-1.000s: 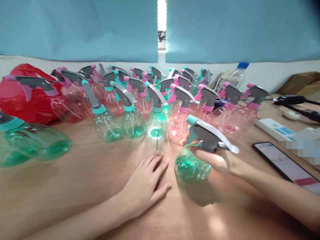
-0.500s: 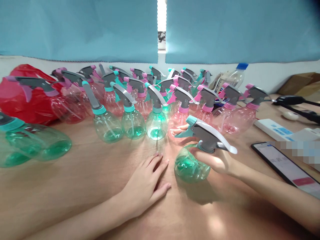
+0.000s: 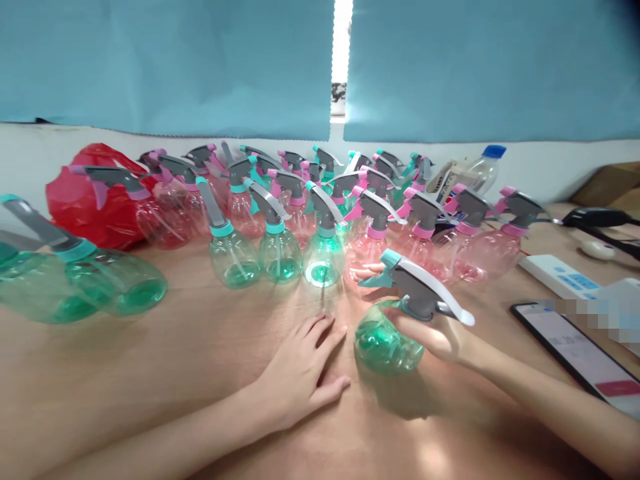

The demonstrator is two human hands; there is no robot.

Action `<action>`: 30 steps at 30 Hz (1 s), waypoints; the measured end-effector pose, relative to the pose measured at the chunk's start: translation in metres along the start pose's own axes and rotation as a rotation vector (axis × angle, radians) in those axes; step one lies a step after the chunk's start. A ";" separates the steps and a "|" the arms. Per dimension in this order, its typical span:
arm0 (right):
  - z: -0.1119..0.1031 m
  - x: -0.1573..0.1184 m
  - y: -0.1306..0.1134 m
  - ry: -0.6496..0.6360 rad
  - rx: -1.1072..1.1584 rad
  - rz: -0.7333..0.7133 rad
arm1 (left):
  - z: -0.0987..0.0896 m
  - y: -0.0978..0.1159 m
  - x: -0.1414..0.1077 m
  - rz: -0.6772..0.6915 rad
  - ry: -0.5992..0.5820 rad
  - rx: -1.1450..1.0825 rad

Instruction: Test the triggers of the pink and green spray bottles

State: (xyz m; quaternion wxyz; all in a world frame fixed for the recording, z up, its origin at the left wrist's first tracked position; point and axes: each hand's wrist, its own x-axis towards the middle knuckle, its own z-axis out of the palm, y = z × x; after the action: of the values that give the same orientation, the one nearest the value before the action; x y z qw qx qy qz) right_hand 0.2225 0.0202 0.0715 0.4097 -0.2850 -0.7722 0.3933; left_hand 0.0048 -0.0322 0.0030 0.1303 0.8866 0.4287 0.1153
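Observation:
My right hand (image 3: 435, 337) is wrapped around the neck of a green spray bottle (image 3: 383, 343), which tilts a little; its fingers are partly hidden behind the bottle. That bottle has a grey head with a turquoise nozzle and a white-edged back. Flat on the wooden table (image 3: 200, 360) lies my left hand (image 3: 305, 370), fingers spread and holding nothing, just left of the held bottle. Beyond the hands stands a row of spray bottles: green ones such as this green bottle (image 3: 324, 263) with turquoise collars, and pink ones such as this pink bottle (image 3: 367, 257).
Two more green spray bottles (image 3: 135, 287) stand at the left. A red plastic bag (image 3: 90, 207) sits behind them. On the right are a phone (image 3: 570, 353), a white power strip (image 3: 560, 277) and a black cable (image 3: 600, 217). A blue-capped bottle (image 3: 483, 173) leans near the wall.
The whole view has shifted, so the scene sits slightly lower and farther right. My right hand still grips the green spray bottle, and my left hand stays flat on the table.

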 end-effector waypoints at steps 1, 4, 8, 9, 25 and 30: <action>0.000 0.001 -0.001 -0.005 0.007 0.010 | 0.000 0.000 0.000 -0.004 0.006 -0.007; 0.001 0.002 -0.005 -0.011 0.015 0.028 | 0.000 0.000 -0.001 -0.011 0.012 -0.034; 0.003 0.000 -0.006 -0.010 0.053 0.051 | -0.001 0.001 -0.002 -0.026 0.004 -0.104; 0.004 0.000 -0.005 -0.011 0.064 0.060 | -0.002 0.002 -0.002 -0.028 0.006 -0.130; 0.123 0.051 -0.015 -0.062 0.097 -0.125 | -0.047 -0.010 -0.061 -0.193 0.457 -0.283; 0.169 0.080 -0.021 0.003 0.043 -0.238 | -0.062 -0.034 -0.098 -0.282 0.546 -0.150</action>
State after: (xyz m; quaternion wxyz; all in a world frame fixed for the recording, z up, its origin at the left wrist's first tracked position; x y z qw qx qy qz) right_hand 0.0352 0.0069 0.0623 0.4606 -0.1833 -0.7913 0.3578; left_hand -0.0988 -0.0807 0.0404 0.0901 0.7427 0.5568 0.3610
